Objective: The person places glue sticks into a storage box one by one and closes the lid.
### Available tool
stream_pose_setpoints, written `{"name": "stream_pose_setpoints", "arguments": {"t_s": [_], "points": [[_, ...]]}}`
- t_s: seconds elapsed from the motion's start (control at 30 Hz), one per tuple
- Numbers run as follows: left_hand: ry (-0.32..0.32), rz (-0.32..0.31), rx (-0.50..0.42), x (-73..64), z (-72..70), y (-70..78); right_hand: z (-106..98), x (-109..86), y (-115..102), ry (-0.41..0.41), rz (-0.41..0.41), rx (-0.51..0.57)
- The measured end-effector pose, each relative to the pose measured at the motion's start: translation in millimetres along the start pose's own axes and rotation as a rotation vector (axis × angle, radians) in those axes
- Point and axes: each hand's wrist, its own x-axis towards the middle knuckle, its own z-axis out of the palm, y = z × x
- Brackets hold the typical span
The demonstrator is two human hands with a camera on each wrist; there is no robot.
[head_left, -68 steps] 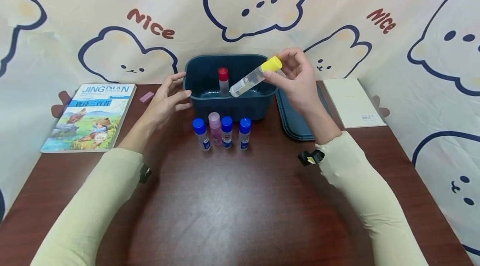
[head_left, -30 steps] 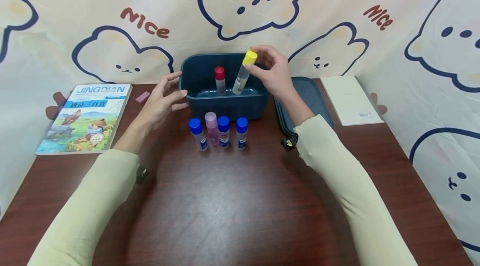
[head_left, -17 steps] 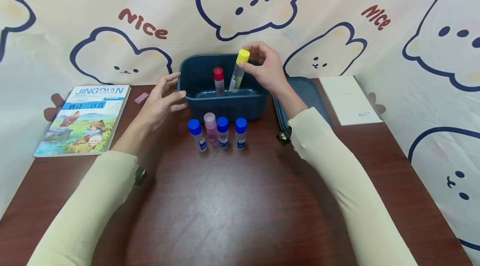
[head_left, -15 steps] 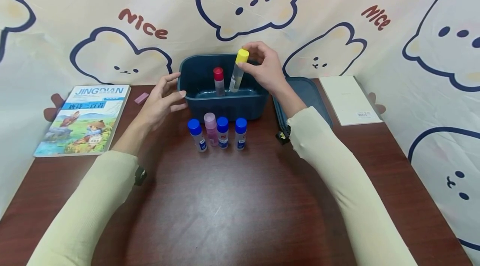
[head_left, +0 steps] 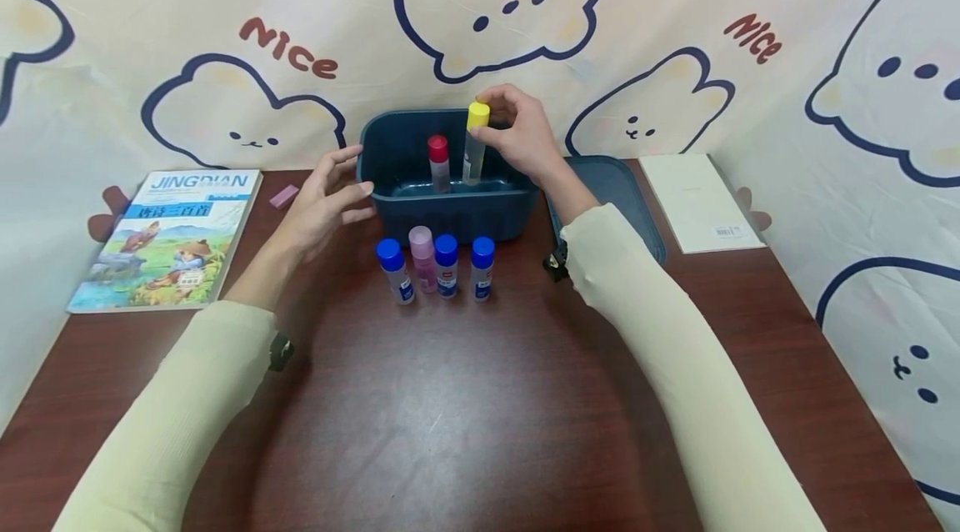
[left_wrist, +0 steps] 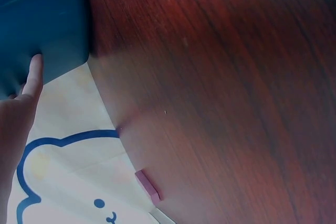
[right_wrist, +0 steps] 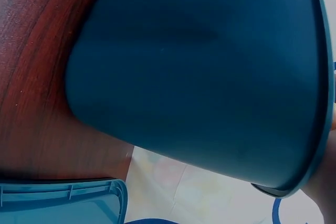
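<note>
In the head view my right hand [head_left: 517, 132] pinches a glue stick [head_left: 474, 155] by its yellow cap, upright inside the dark blue plastic bin [head_left: 457, 215]. Just left of it in the bin stands a red-capped glue stick [head_left: 439, 165]. My left hand [head_left: 318, 203] rests against the bin's left end, fingers spread and lightly bent; in the left wrist view a straight finger [left_wrist: 34, 77] touches the bin's wall [left_wrist: 47, 19]. The bin's wall [right_wrist: 194, 77] hides most of my right hand in the right wrist view.
Before the bin stand several blue-capped glue sticks [head_left: 482, 269] and a pink one [head_left: 422, 257]. The bin's lid [head_left: 618, 203] lies right of it, beside a pale notebook [head_left: 701, 203]. At left are a picture-covered book [head_left: 168, 240] and a pink eraser [head_left: 283, 197]. A printed cloth [head_left: 525, 32] hangs behind.
My right hand has moved left and brought the yellow-capped glue stick from a slant over the bin's right side to upright inside, near the red-capped one. The left hand stays at the bin's end.
</note>
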Motion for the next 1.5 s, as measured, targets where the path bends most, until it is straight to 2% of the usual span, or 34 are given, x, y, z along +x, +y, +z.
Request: {"name": "stream_pose_setpoints", "arguments": {"t_s": [0.43,0.67,0.87,1.1,1.5], "points": [[0.001,0.012,0.01,1.0,0.5,-0.3,6.6,13.2,2.9,-0.016,0.008,-0.046],[0.0,0.011,0.001,0.3,0.8,-1.3,14.1,18.7,4.7,-0.039,0.073,-0.063],[0.002,0.007,-0.003,0.1,0.1,-0.6,17.7,21.8,5.4,-0.055,0.096,-0.077],[-0.008,0.009,-0.004,1.1,-0.4,-0.5,16.6,22.7,6.6,-0.066,0.134,-0.05],[-0.002,0.009,0.018,0.2,-1.7,-1.6,20.1,25.4,10.3,-0.11,0.17,-0.122]]}}
